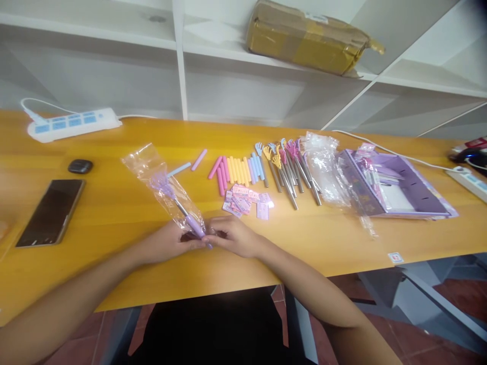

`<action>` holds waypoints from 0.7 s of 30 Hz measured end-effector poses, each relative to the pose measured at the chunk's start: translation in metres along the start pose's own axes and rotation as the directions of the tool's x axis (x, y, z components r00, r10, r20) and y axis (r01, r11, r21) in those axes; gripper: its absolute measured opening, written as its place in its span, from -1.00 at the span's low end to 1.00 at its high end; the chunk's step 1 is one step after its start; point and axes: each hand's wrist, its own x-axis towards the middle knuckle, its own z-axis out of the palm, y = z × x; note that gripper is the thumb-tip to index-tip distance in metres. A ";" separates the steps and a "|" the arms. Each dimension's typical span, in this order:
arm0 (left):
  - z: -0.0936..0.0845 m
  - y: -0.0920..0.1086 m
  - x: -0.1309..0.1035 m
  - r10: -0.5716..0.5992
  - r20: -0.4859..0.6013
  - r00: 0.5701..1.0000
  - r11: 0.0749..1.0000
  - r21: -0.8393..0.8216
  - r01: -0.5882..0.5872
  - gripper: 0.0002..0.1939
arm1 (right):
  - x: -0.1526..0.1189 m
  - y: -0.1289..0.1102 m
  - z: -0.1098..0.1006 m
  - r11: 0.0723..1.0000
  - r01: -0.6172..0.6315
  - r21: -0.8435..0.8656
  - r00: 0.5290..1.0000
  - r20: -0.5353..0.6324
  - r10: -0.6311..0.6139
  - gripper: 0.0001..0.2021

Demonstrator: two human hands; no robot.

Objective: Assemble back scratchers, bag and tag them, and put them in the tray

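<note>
A purple back scratcher (196, 225) with a claw-shaped head and a metal rod lies tilted inside a clear plastic bag (142, 161). My left hand (171, 244) is closed on the bag at the handle end. From the other side my right hand (234, 236) pinches the same end, thumb against the handle. Some fingers of both hands are hidden. Beyond the hands lie pink, yellow, purple and blue handle tubes (238, 170) in a row, and small printed cards (240, 199) in a pile.
Several back scratchers (291, 170) with metal rods lie beside clear bags (323, 165) and a purple box (428, 190). At left are a phone (51, 213), a black case (80, 166) and a power strip (74, 124). A taped parcel (304, 38) rests on the shelf.
</note>
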 end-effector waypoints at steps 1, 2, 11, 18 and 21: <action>0.000 0.001 0.000 0.010 0.004 1.000 1.000 0.016 -0.010 -0.73 | 0.000 -0.001 -0.001 1.000 0.004 0.024 0.999 0.035 -0.005 -0.59; -0.001 0.002 0.001 0.023 0.011 1.000 0.999 0.032 -0.023 -0.73 | 0.000 -0.001 -0.001 0.999 0.009 0.043 0.998 0.059 -0.011 -0.59; -0.004 0.001 0.002 0.079 0.024 0.997 0.992 0.100 -0.081 -0.74 | -0.001 -0.002 -0.001 0.997 0.038 0.067 0.998 0.056 -0.041 -0.66; -0.006 0.006 0.001 0.076 0.051 0.996 0.994 0.077 -0.080 -0.75 | -0.001 -0.004 -0.002 0.989 0.029 0.148 0.995 0.090 -0.043 -0.65; -0.007 0.006 0.001 0.090 0.084 0.992 0.994 0.050 -0.094 -0.75 | -0.001 -0.004 -0.001 0.966 -0.005 0.260 0.991 0.128 -0.029 -0.63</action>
